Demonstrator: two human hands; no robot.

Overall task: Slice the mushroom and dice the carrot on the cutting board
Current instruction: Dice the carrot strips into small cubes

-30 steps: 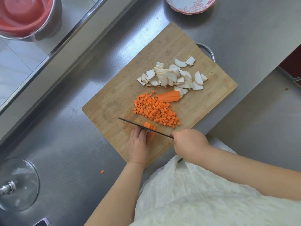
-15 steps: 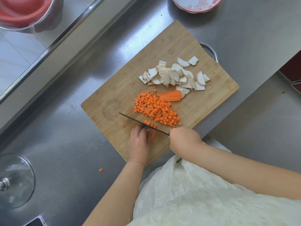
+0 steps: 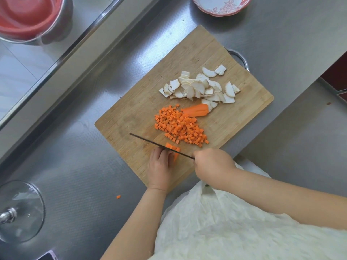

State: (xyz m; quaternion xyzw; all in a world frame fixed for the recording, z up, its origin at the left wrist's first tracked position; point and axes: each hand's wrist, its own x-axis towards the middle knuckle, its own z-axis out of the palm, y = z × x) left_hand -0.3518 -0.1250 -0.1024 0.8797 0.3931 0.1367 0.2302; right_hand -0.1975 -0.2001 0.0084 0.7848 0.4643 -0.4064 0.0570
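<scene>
- The cutting board (image 3: 131, 117) lies at an angle on the steel tabletop (image 3: 281, 44), in the middle of the frame.
- Mushroom slices (image 3: 199, 87) sit heaped at the board's upper right, already cut; they look light, soft and easy to break.
- A pile of carrot cubes (image 3: 180, 124) lies just below them, and an uncut carrot piece (image 3: 197, 110) touches both the pile and the nearest mushroom slices.
- The left hand (image 3: 159, 166) presses a bundle of carrot strips (image 3: 173, 150) to the board at its lower edge, fingertips tucked close behind the blade.
- The right hand (image 3: 212, 166) is closed around the handle of the knife (image 3: 159, 145), whose thin dark blade crosses the strips.
- Carrot is stiff and dense, so it likely needs firm downward pressure; narrow strips can roll or spread apart, so holding them bunched from above, well back from the edge, seems safest.
- The remaining piece is rounded and may rock; laying a flat face down would steady it.
- One stray cube (image 3: 118, 196) lies on the tabletop at lower left, near a glass lid (image 3: 20, 211).
</scene>
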